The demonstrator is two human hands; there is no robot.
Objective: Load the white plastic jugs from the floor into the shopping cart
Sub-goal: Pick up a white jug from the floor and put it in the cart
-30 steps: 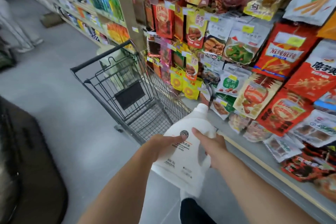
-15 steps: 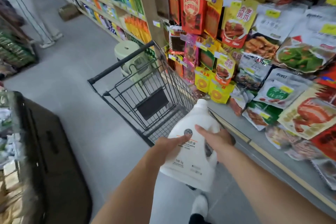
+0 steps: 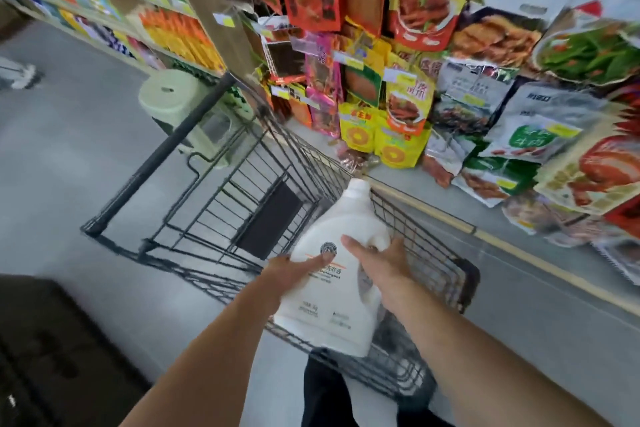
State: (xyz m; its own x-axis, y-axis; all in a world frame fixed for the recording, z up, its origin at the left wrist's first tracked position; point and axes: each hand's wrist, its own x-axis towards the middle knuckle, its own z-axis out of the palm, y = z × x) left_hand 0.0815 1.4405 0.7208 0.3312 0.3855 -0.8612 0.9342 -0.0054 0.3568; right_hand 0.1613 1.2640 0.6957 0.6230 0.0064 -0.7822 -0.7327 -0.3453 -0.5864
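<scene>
Beyond and to the right of the two-handed hold, the snack shelving (image 3: 485, 62) fills the far side of the aisle, its hanging packets too smeared to read in most places. Under and ahead of the hold sits the shopping cart (image 3: 242, 184), its wire basket apparently empty, handle bar at the far left end; the near rim runs directly beneath the jug, so the load is already over the basket's edge and likely ready to be lowered in. Past the cart's handle stands a pale green stool (image 3: 173, 104), partly screened by the wires. The white plastic jug (image 3: 332, 274) is carried tilted, cap pointing away, clear of the floor. The left hand (image 3: 294, 270) presses flat on its labelled face with the thumb across it, steadying the weight, while the right hand (image 3: 381, 263) is wrapped around the handle side, fingers curled out of sight behind it. The jug's base hides the basket floor below, and no other jugs show in this view.
</scene>
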